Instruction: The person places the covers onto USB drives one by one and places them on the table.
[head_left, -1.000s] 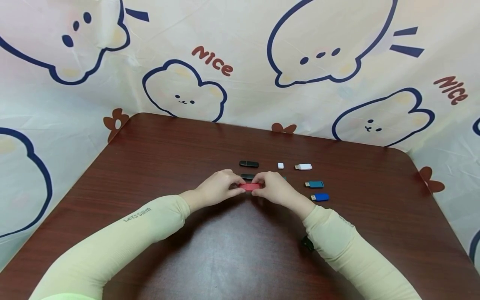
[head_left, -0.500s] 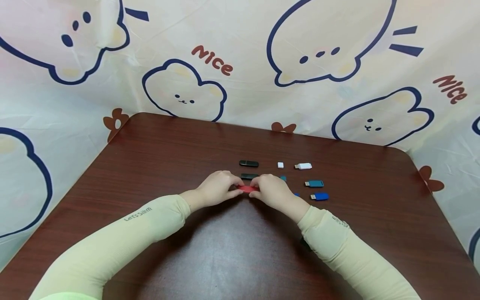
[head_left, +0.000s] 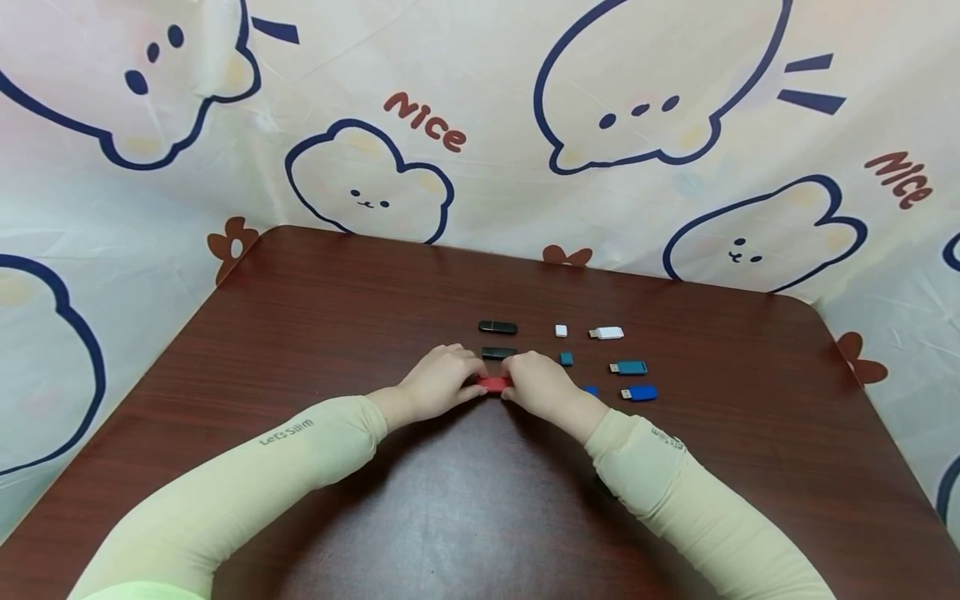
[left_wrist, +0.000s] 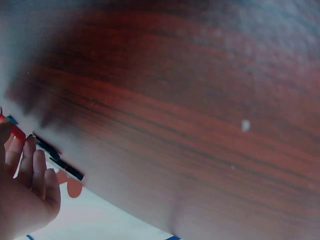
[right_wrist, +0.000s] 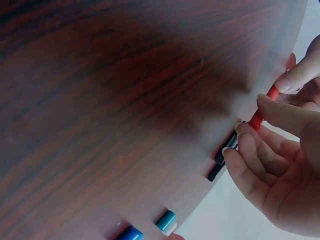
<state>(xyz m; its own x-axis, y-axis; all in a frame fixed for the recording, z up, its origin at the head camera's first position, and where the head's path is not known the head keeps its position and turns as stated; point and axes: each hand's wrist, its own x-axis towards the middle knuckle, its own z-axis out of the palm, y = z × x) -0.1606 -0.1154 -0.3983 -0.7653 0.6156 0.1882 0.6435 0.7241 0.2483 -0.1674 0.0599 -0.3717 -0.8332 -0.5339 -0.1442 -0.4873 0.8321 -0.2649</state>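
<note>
A red USB stick [head_left: 493,384] lies crosswise between my two hands, low over the table. My left hand [head_left: 442,382] pinches its left end with thumb and fingers. The right end is pinched by my right hand [head_left: 543,386]; in the right wrist view the red stick [right_wrist: 256,120] shows between thumb and fingertips. Just beyond the hands lies a black USB stick [head_left: 498,353], and farther back another black stick [head_left: 498,327]. Fingers cover both ends of the red stick.
To the right lie a white USB stick [head_left: 606,333] and its white cap [head_left: 561,331], a teal stick [head_left: 628,367] with a teal cap [head_left: 566,359], and a blue stick [head_left: 639,392]. The blue cap [head_left: 591,391] is partly behind my right hand.
Both hands have drawn the red USB stick slightly nearer to me. My right hand has shifted left, so the teal cap and part of the blue cap show now.
</note>
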